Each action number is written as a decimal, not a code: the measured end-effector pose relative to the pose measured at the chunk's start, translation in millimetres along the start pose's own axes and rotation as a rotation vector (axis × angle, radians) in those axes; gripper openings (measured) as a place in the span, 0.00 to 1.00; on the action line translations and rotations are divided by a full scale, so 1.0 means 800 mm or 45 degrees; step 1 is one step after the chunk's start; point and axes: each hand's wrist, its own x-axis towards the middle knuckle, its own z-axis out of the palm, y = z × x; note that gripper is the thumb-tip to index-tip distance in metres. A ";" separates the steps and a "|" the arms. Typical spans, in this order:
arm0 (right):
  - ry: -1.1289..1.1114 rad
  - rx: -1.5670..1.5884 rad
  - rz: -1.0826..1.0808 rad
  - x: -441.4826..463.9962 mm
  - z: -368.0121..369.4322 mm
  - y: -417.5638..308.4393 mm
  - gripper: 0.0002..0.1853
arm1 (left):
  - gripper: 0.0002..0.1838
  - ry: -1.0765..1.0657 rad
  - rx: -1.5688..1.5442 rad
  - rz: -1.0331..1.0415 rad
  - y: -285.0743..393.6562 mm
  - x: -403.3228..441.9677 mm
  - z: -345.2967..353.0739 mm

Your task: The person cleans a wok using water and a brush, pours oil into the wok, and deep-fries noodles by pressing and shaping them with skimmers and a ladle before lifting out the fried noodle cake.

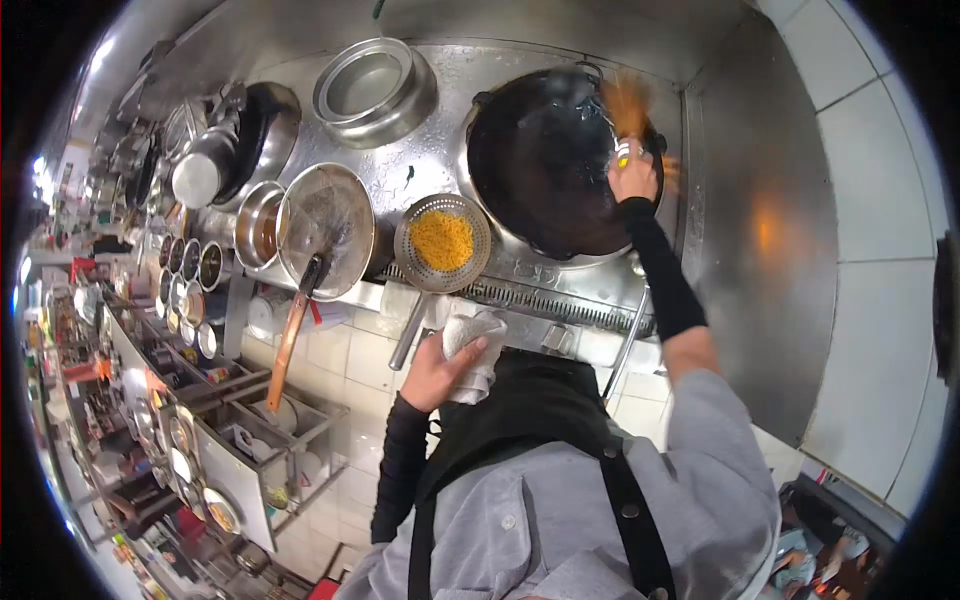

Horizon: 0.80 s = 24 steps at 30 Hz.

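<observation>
My right hand (634, 178) is closed round the handle of a bristled brush (627, 110), whose bristles are blurred by motion. It is over the right rim of a large black wok (545, 170). Lower down, near the front of my apron, my left hand (440, 372) grips a folded white cloth (474, 352). Just above that hand, a perforated metal ladle (474, 238) holds yellow-orange food bits (441, 240), its handle pointing down toward me.
A mesh strainer (325, 220) with a wooden handle lies left of the ladle. A lidded metal pot (375, 88) stands at the back. Several sauce containers (210, 265) and a shelf cart (235, 440) are on the left. A metal wall (765, 220) rises at the right.
</observation>
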 end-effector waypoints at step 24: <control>-0.695 0.460 -0.030 -0.025 -0.028 0.042 0.29 | 0.17 0.086 0.147 0.206 -0.068 0.029 0.005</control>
